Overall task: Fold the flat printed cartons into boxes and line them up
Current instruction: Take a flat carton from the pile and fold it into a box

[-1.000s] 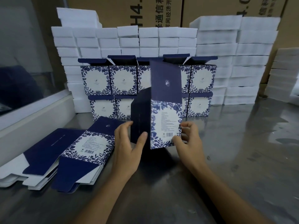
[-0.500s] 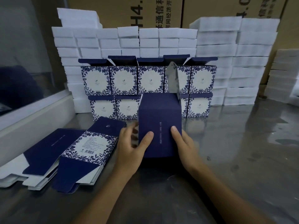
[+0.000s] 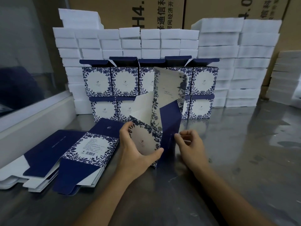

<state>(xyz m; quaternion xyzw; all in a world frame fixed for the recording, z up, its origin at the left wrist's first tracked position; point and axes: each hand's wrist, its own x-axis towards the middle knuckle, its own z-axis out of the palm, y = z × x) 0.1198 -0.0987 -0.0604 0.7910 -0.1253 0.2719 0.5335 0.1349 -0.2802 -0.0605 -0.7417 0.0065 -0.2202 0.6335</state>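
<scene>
The left hand (image 3: 136,152) has its grip around the half-formed carton (image 3: 156,128), fingers over the top edge of the floral front panel and thumb pressed near the lower corner where that panel meets the navy side. The carton stands upright on the steel bench (image 3: 236,152), its flaps open and its tall printed flap blurred. The right hand (image 3: 190,144) hovers just beside the navy side panel, fingers loosely curled, grasping nothing. To the left, touching the bench, lies a stack of flat cartons (image 3: 78,154), navy and floral faces up. Behind the carton stand the finished boxes (image 3: 203,82), two rows lined up one on the other with lids open. White foam blocks (image 3: 236,62) are piled behind them, against brown shipping cartons (image 3: 123,10).
</scene>
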